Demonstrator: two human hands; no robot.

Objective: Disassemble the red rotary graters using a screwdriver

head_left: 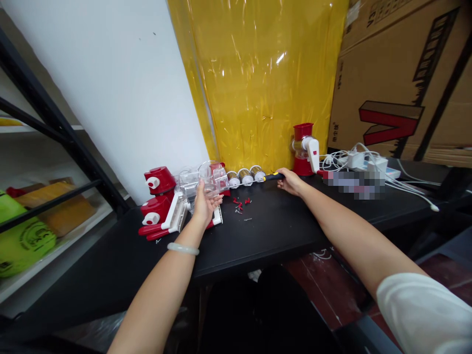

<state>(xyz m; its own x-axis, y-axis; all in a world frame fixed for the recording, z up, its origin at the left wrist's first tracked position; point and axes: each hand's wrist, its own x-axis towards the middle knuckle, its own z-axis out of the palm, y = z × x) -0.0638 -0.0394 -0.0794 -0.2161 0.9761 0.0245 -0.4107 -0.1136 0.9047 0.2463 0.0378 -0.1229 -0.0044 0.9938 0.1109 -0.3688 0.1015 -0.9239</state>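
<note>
My right hand (290,182) is wrapped around the black-and-yellow handle of a screwdriver (273,176). Its long thin shaft points left toward the clear plastic housings (199,183). In front of those housings is my left hand (206,202), palm turned up and fingers apart; whether it touches them I cannot tell. Three metal grater drums (245,177) with white rims lie in a row behind the shaft. Small red pieces (239,203) and screws (248,219) are scattered on the black tabletop (258,241) between my hands.
Red bases (159,181) with white knobs and white crank handles (176,216) with red grips are piled at the left. An assembled red-and-white rotary grater (304,150) stands at the back right, beside tangled white cables (363,157). A large cardboard box (391,88) leans behind them.
</note>
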